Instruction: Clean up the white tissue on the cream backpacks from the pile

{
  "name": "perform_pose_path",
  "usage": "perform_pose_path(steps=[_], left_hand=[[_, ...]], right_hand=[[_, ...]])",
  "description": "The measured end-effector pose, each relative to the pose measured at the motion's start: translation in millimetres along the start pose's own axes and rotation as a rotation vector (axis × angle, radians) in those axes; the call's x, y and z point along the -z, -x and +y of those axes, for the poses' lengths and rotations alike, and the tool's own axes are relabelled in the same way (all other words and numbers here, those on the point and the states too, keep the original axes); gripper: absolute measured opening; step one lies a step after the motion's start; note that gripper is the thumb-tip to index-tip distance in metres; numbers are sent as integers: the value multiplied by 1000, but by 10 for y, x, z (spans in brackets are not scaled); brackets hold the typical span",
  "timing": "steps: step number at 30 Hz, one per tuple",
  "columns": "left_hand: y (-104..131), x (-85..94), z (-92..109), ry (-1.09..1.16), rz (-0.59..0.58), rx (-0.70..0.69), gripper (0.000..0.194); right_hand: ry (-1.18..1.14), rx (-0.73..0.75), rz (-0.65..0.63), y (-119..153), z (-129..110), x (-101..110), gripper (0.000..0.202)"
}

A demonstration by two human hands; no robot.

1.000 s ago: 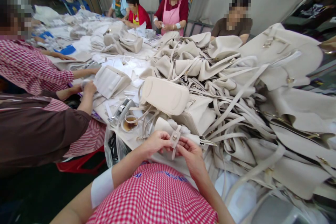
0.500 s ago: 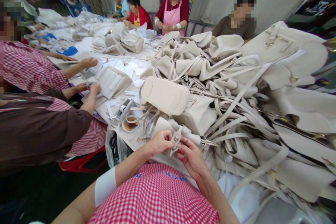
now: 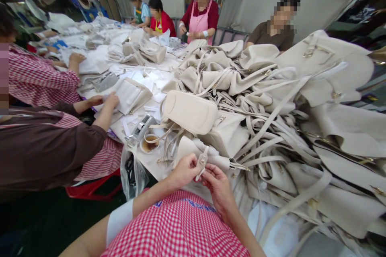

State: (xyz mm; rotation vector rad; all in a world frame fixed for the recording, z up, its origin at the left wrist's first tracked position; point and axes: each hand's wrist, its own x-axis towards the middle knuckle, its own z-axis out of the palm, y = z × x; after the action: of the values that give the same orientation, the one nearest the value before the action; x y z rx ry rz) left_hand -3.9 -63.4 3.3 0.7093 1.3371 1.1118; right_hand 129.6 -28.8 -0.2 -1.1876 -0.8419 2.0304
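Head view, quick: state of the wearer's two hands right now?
Left hand: closed, holding a pale strap tab.
Right hand: partly curled at the strap tab's lower end; whether it grips cannot be told.

Tab (image 3: pixel 203 160) partly hidden by hands (image 3: pixel 184 172), grey object (image 3: pixel 324 245) cut off

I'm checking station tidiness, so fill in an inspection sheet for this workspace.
Surface: pale table, largely covered.
Job's things: beige tab with metal fitting, held before piled beige bags.
Clutter: white papers, a cup of brown liquid beside a metallic object.
Hands: left hand and right hand both grip the tab.
Cables: nothing seen for certain; dark contents of the plastic bag are unclear.
Surroundings: co-workers around the table; red stool at left.
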Motion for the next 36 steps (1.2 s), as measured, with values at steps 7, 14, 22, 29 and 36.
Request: perform_pose_path(steps=[7,14,22,29,36], left_hand=[[19,92,51,331,-82,162,40],[-58,115,76,333,-27,163,39],[44,67,99,-181,61,-276,8],[69,117,27,-1138,81,-766,25],[-69,-26,157,-1333,6,-791,21]], right_hand=[[21,65,25,-35,-1,0,29],[163,163,10,-90,113,61,29],[168,278,47,-164,173,67,32],[219,318,49,-161,164,57,31],[656,493,131,-58,49,51,33]])
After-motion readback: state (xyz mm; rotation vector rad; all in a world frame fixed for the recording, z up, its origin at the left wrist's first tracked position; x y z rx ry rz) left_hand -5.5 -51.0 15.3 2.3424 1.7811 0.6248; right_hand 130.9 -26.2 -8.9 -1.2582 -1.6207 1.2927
